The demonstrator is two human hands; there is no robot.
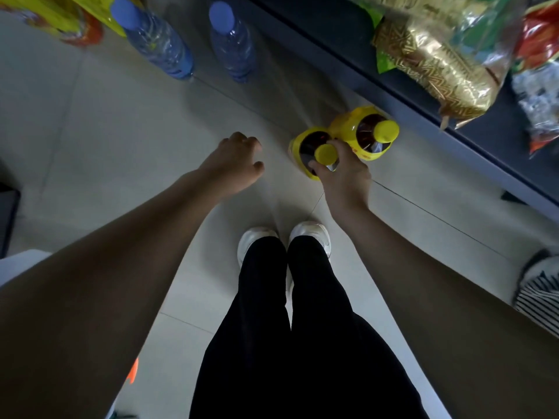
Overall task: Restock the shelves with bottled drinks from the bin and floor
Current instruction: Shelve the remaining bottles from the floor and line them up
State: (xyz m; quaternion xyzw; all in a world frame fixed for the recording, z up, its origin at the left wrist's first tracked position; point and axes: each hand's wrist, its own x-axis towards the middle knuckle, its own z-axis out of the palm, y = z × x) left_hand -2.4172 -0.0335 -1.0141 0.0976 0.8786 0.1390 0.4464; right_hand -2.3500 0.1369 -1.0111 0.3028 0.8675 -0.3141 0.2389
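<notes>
Seen from above, the right hand (341, 173) curls around the neck of a yellow-capped bottle (308, 145) standing on the floor (121, 131), touching a second bottle (367, 131) beside the shelf (338, 31). The left hand (239, 158) hovers loosely curled and empty. Lifting straight up should spare the neighbour.

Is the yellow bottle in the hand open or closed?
Closed: a yellow cap sits on the yellow bottle the right hand grips.

glossy plastic bottles (360, 137), crinkly gold foil bag (435, 71), smooth floor tiles (106, 131).
</notes>
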